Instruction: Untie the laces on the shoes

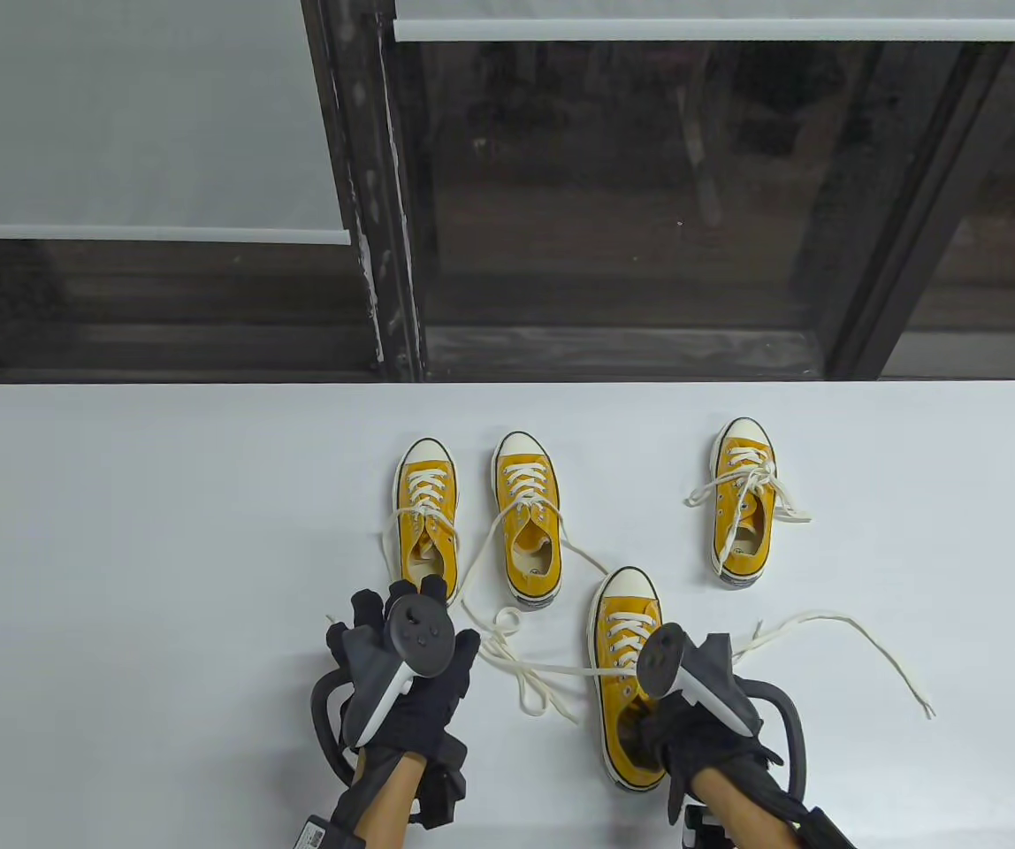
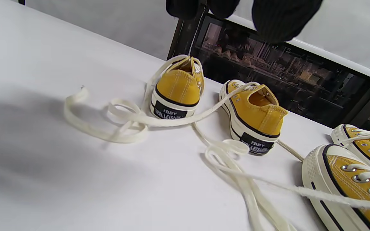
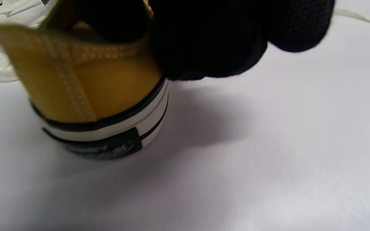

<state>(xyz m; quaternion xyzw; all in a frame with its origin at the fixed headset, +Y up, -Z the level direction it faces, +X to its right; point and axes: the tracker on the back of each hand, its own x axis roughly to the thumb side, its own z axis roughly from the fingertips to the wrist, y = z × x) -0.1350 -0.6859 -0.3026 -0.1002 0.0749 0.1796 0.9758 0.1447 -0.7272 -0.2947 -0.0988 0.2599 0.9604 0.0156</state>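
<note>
Four yellow sneakers total: right hand (image 1: pixel 702 707) grips the nearest sneaker (image 1: pixel 624 619) at its heel, three beyond it; left hand (image 1: pixel 410 654) hangs loose, holding nothing.

A staged indoor recording room, more lab or office than home: a plain white rounded-corner desk (image 1: pixel 163 495) stands against a dark-framed glass window wall (image 1: pixel 631 195) with white roller blinds (image 1: pixel 118 115) partly drawn. Four matching yellow canvas sneakers (image 1: pixel 525 522) are laid out on it like test samples. Beyond the glass the left wrist view shows blurred lit buildings.
</note>
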